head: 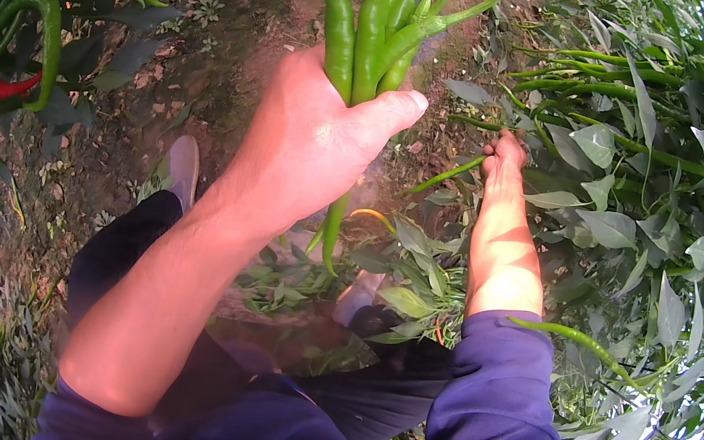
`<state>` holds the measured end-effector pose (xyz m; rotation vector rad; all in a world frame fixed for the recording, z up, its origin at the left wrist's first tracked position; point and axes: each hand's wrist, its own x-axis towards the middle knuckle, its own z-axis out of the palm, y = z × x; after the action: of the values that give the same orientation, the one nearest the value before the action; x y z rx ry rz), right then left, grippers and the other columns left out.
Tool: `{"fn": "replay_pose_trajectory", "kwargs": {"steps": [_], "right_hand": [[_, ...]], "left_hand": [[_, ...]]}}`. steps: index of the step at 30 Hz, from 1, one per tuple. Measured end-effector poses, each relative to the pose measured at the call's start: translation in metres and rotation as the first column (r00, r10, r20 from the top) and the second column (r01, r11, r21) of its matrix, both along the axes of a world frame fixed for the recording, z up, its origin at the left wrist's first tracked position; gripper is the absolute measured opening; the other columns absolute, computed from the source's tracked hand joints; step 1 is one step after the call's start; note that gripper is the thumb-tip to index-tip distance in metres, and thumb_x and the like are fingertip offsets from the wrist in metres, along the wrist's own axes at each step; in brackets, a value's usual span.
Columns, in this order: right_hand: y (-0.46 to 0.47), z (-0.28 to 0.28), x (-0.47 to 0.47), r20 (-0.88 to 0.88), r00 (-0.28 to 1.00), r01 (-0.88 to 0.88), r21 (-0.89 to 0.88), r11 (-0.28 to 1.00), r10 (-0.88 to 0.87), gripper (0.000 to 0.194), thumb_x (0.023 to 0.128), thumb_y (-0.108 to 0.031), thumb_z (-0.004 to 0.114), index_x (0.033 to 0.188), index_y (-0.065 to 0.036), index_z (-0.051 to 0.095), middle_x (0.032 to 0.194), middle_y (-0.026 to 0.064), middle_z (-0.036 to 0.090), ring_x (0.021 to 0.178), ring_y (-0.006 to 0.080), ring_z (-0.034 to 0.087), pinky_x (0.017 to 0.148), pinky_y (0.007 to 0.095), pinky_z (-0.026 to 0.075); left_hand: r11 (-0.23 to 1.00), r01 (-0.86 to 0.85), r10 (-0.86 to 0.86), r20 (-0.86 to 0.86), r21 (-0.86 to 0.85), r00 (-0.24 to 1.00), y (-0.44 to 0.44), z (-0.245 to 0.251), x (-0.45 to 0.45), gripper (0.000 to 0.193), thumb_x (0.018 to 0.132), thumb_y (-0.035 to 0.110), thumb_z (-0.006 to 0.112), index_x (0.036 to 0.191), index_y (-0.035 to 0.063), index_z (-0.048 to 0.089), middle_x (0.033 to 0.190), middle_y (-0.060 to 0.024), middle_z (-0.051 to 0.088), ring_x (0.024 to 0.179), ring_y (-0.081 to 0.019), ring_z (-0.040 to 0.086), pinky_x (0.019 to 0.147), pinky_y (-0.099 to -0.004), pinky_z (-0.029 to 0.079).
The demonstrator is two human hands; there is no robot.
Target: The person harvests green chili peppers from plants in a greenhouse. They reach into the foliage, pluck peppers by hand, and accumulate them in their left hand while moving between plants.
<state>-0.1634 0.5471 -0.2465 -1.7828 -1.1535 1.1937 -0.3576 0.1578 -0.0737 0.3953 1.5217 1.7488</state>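
My left hand (332,127) is closed around a bunch of long green chili peppers (370,36), held up close before me with stems and tips sticking out above and below the fist. My right hand (506,156) reaches low into the pepper plants (606,226) on the right. Its fingers are curled near a thin green pepper (474,122); whether they grip it is too small to tell. Another green pepper (445,176) hangs just below and left of that hand. More green peppers (620,93) hang in a cluster above it.
Plants on the left bear a curled green pepper (49,41) and a red pepper (7,87). Bare soil (223,75) with small weeds runs between the rows. Leafy stems (286,286) lie between my legs. A green pepper (582,339) hangs beside my right sleeve.
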Motion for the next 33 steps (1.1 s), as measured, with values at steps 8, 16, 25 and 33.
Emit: {"fn": "replay_pose_trajectory", "kwargs": {"steps": [8,16,25,33], "right_hand": [[-0.049,0.051,-0.028,-0.283,0.958,0.030,0.251,0.967,0.044,0.028,0.095,-0.024,0.078,0.113,-0.008,0.064,0.093,0.0058,0.072,0.056,0.0107,0.053,0.043,0.0263,0.031],[-0.079,0.061,-0.001,-0.253,0.945,-0.093,0.393,0.915,0.205,0.009,0.102,-0.012,0.062,0.107,-0.004,0.063,0.090,0.0065,0.070,0.063,0.0111,0.057,0.046,0.0239,0.037],[-0.082,0.078,0.009,-0.224,0.975,0.028,0.166,0.986,0.010,0.016,0.103,-0.023,0.050,0.101,-0.013,0.063,0.067,-0.0049,0.043,0.055,0.0119,0.039,0.049,0.0307,0.028],[-0.117,0.094,-0.011,-0.343,0.939,-0.076,-0.111,0.991,0.034,0.032,0.104,-0.019,0.039,0.127,-0.005,0.056,0.065,-0.0023,0.029,0.056,0.0148,0.033,0.050,0.0326,0.027]], "left_hand": [[1.000,-0.001,0.002,-0.053,0.020,0.999,0.004,-0.005,-0.003,0.031,0.090,0.024,0.077,0.108,0.0004,0.067,0.087,-0.0009,0.064,0.076,-0.0109,0.060,0.070,-0.0295,0.048],[1.000,0.026,-0.026,-0.030,0.007,0.999,0.002,-0.003,-0.004,0.031,0.091,0.023,0.077,0.109,0.0005,0.066,0.089,-0.0006,0.063,0.076,-0.0109,0.060,0.071,-0.0293,0.048],[0.999,0.029,-0.030,0.009,0.040,1.000,0.000,-0.001,0.001,0.029,0.090,0.020,0.077,0.109,0.0006,0.067,0.088,0.0000,0.063,0.076,-0.0107,0.059,0.071,-0.0295,0.049],[0.996,0.079,-0.079,-0.007,0.038,0.997,-0.005,-0.006,0.007,0.023,0.090,0.018,0.076,0.104,0.0019,0.068,0.086,0.0002,0.064,0.076,-0.0108,0.060,0.070,-0.0288,0.049]]}}
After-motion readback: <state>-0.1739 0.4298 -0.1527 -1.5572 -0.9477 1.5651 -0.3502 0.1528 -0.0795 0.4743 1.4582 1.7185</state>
